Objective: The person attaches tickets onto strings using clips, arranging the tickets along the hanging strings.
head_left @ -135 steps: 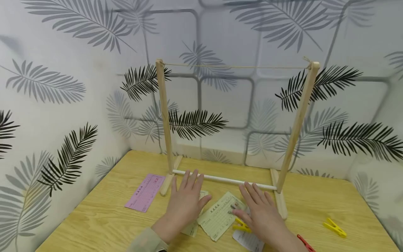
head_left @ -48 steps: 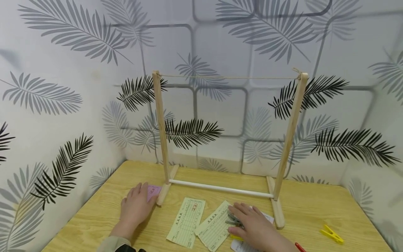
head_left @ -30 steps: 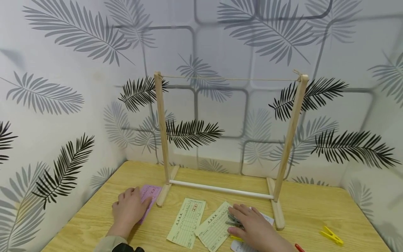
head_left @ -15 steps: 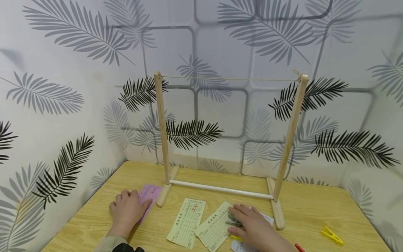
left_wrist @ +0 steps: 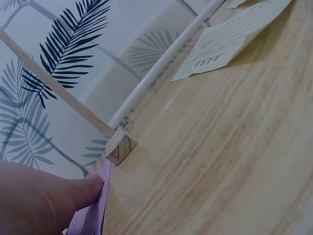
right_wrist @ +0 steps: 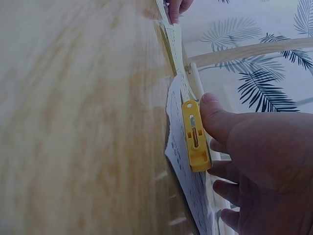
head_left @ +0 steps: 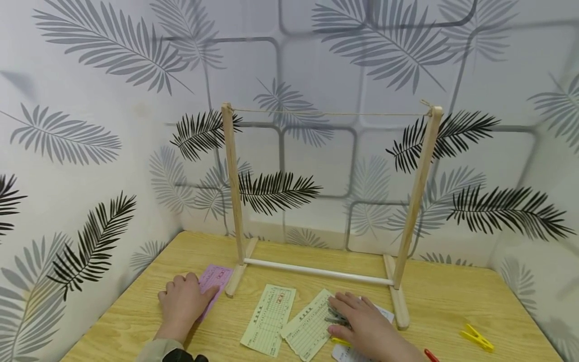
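My left hand [head_left: 181, 304] rests over the left side of a pink paper slip [head_left: 214, 277]; in the left wrist view its thumb [left_wrist: 87, 190] touches the slip's edge. My right hand [head_left: 364, 322] lies with loosely extended fingers over a grey clothespin [head_left: 333, 317], mostly hidden beneath it. A yellow clothespin [right_wrist: 196, 139] lies on a white slip [right_wrist: 183, 161] beside the right thumb. Between the hands are two pale green printed slips, the left slip [head_left: 268, 321] flat and the right slip [head_left: 307, 327] partly under the right fingers.
A wooden frame with two posts [head_left: 418, 201], a string [head_left: 330, 113] across the top and a white bar [head_left: 316, 271] below stands at the back. Another yellow clothespin [head_left: 477, 338] lies far right; a red clothespin [head_left: 430, 356] shows at the lower edge.
My left hand has moved left from the left green slip onto the pink slip, then drawn back a little. My right hand stays over the clothespins. The last half second shows almost no movement.
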A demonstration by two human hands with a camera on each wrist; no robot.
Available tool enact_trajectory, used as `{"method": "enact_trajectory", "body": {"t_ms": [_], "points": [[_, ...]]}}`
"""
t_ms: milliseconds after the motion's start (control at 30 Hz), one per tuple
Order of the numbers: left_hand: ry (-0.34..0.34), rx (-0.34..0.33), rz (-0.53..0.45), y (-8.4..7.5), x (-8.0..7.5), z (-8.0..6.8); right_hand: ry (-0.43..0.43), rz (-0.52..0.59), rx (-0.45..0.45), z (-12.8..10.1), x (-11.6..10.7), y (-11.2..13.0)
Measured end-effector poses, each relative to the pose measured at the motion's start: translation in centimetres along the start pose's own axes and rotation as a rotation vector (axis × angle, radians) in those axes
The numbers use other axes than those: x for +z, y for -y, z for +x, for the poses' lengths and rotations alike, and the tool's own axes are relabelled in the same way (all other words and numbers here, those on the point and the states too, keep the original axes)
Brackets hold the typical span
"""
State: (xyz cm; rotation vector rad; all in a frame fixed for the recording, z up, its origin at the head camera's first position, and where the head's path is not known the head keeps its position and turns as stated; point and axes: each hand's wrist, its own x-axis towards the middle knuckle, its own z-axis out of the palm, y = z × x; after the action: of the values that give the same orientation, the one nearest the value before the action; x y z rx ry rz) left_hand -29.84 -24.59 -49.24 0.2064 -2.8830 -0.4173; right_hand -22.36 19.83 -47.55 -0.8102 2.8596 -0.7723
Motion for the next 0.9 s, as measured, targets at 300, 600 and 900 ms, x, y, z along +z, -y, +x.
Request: {"method": "enact_trajectory", "body": {"t_ms": [300, 600, 900], "points": [[0.007, 0.006, 0.009, 0.07, -0.44, 0.04, -0.017, -0.007, -0.014, 0.12, 0.1, 0.01], [0.003, 0.005, -0.045, 0.21, -0.58, 0.09, -0.01, 0.013, -0.01, 0.46, 0.05, -0.57], [0.071, 0.024, -0.14, 0.86, -0.48, 0.83, -0.029, -0.02, -0.031, 0.62, 0.21, -0.89]]}}
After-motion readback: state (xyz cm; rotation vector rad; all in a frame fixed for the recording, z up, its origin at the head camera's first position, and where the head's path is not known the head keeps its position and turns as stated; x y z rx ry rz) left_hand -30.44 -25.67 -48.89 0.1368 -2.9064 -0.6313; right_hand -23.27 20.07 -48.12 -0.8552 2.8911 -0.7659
